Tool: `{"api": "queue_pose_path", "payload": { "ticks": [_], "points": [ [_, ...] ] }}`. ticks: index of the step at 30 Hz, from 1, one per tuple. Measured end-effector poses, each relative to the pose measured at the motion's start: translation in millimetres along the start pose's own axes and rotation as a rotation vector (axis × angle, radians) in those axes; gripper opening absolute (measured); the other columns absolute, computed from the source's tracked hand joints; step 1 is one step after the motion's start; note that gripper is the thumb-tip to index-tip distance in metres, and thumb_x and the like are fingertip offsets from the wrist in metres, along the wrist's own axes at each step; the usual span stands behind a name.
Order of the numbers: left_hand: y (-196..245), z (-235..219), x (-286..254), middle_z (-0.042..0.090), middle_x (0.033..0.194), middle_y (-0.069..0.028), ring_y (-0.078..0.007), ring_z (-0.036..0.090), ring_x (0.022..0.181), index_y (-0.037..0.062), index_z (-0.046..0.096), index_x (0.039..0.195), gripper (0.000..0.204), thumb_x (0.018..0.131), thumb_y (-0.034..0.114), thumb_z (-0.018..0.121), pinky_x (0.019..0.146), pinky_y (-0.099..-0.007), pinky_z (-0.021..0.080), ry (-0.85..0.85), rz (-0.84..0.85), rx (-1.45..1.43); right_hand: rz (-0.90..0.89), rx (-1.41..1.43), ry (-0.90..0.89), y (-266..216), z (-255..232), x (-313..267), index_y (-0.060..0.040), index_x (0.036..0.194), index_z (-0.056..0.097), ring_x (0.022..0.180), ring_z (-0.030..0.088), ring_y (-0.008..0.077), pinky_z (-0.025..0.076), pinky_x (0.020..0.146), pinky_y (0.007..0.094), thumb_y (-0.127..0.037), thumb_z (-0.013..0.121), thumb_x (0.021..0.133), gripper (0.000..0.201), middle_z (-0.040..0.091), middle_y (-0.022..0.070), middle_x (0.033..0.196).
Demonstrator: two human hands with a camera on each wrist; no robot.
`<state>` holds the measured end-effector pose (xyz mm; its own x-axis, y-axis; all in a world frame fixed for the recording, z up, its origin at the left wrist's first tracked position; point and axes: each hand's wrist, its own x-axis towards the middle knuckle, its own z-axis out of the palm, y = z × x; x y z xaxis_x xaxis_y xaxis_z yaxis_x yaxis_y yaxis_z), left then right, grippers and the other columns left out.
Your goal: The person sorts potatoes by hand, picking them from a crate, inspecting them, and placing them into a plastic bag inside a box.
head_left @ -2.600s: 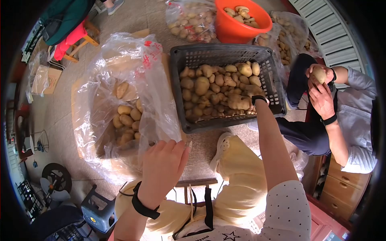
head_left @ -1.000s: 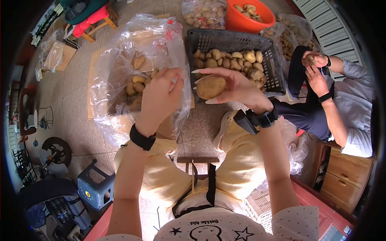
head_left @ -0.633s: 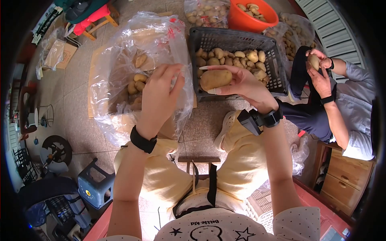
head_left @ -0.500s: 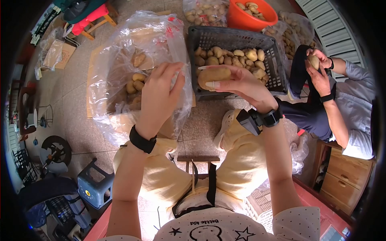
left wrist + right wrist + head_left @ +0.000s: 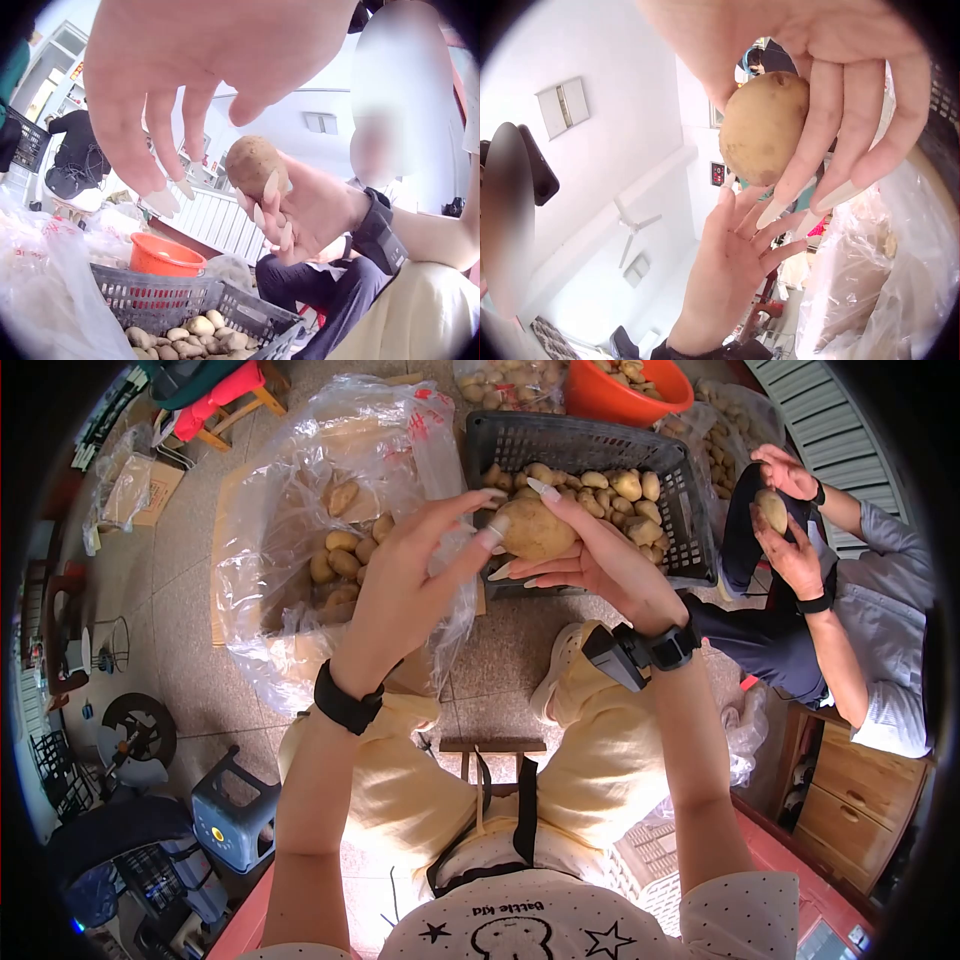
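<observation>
A large tan potato [image 5: 540, 532] is gripped between the thumb and fingers of my right hand [image 5: 622, 572], above the front edge of the black crate [image 5: 600, 572]. My left hand [image 5: 408, 582] reaches toward it from the left, fingers spread. In the head view its thumb tip overlaps the potato's left side. A gap shows in the left wrist view between that hand [image 5: 210, 52] and the potato [image 5: 256, 166]. More potatoes [image 5: 625, 485] fill the crate. Left of it stands a cardboard box lined with clear plastic [image 5: 440, 470], with several potatoes [image 5: 342, 550] inside.
An orange bucket [image 5: 610, 400] of potatoes and plastic bags of potatoes [image 5: 512, 385] stand behind the crate. At right a seated person [image 5: 850, 620] holds another potato [image 5: 770, 512]. A blue stool [image 5: 235, 810] is at lower left.
My right hand came up from the crate with the potato, then turned it. My left hand moved right toward the potato, its thumb now spread. The seated person's hands have parted.
</observation>
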<state>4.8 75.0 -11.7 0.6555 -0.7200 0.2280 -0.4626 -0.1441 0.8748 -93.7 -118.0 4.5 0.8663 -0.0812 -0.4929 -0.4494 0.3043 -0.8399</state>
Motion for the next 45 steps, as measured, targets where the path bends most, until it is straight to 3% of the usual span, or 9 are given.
{"api": "queue_pose_path", "payload": {
  "ticks": [6,13,16,19,28,30,36,43,45],
  "points": [
    [2,3,3,0.055,0.130,-0.0098,-0.0259,0.057,0.112,0.0130,0.042,0.140,0.080,0.072,0.025,0.081,0.094,-0.0371,0.044,-0.126,0.137,0.003,0.026,0.011,-0.037,8,3,5,-0.0019,0.120,0.058,0.092,0.068,0.0186,0.051,0.083,0.0281,-0.062,0.052,0.087,0.069,0.069,0.0135,0.104],
    [-1,3,4,0.059,0.124,-0.0101,-0.0241,0.056,0.114,0.0108,0.044,0.138,0.077,0.072,0.018,0.081,0.097,-0.0376,0.044,-0.132,0.020,-0.183,0.037,0.078,-0.030,16,12,8,-0.0052,0.122,0.055,0.095,0.063,0.0159,0.049,0.086,0.0322,-0.064,0.052,0.086,0.068,0.064,0.0087,0.111],
    [-9,4,5,0.057,0.126,-0.0065,-0.0164,0.054,0.115,0.0080,0.042,0.139,0.074,0.075,0.009,0.078,0.098,-0.0321,0.042,-0.226,-0.017,-0.287,0.066,0.140,-0.030,14,19,9,-0.0060,0.123,0.054,0.097,0.060,0.0152,0.048,0.085,0.0318,-0.064,0.052,0.086,0.069,0.061,0.0073,0.113],
    [-8,10,7,0.062,0.117,-0.0080,-0.0163,0.061,0.104,0.0041,0.049,0.131,0.061,0.078,0.014,0.077,0.092,-0.0315,0.048,-0.226,-0.022,-0.368,0.050,0.129,-0.001,14,24,9,-0.0062,0.124,0.052,0.100,0.059,0.0147,0.048,0.084,0.0315,-0.067,0.048,0.087,0.072,0.061,0.0064,0.115],
    [6,9,7,0.062,0.115,-0.0054,-0.0105,0.060,0.100,0.0004,0.053,0.125,0.046,0.089,0.026,0.067,0.090,-0.0262,0.048,-0.207,-0.351,-0.613,0.067,-0.055,-0.045,18,14,17,-0.0026,0.105,0.068,0.087,0.064,0.0157,0.047,0.083,0.0264,-0.074,0.027,0.089,0.084,0.070,0.0090,0.094],
    [12,8,5,0.061,0.119,-0.0083,-0.0139,0.056,0.110,0.0003,0.051,0.126,0.047,0.099,0.038,0.047,0.099,-0.0298,0.041,-0.091,-0.459,-0.622,0.066,-0.093,-0.022,16,11,15,-0.0021,0.101,0.070,0.087,0.065,0.0152,0.047,0.083,0.0258,-0.073,0.024,0.089,0.085,0.071,0.0090,0.094],
    [0,1,9,0.061,0.111,-0.0072,-0.0161,0.057,0.109,0.0030,0.054,0.117,0.047,0.097,0.045,0.047,0.100,-0.0319,0.042,-0.037,-0.617,-0.880,0.057,-0.187,0.056,14,6,14,-0.0019,0.095,0.072,0.089,0.065,0.0142,0.048,0.084,0.0254,-0.071,0.021,0.091,0.085,0.071,0.0076,0.093],
    [-1,-4,10,0.061,0.105,-0.0057,-0.0141,0.059,0.101,0.0042,0.053,0.117,0.051,0.091,0.048,0.055,0.095,-0.0297,0.045,0.018,-0.671,-0.608,0.013,-0.235,0.058,12,8,9,-0.0007,0.096,0.072,0.087,0.066,0.0154,0.049,0.082,0.0258,-0.068,0.022,0.093,0.084,0.071,0.0087,0.092],
    [-4,-7,11,0.060,0.102,-0.0045,-0.0105,0.059,0.094,0.0037,0.056,0.114,0.052,0.087,0.048,0.063,0.082,-0.0248,0.050,0.005,-0.650,-0.430,0.006,-0.243,0.060,12,9,8,-0.0007,0.096,0.072,0.087,0.066,0.0157,0.049,0.082,0.0257,-0.067,0.022,0.093,0.083,0.071,0.0088,0.091]
  ]
}}
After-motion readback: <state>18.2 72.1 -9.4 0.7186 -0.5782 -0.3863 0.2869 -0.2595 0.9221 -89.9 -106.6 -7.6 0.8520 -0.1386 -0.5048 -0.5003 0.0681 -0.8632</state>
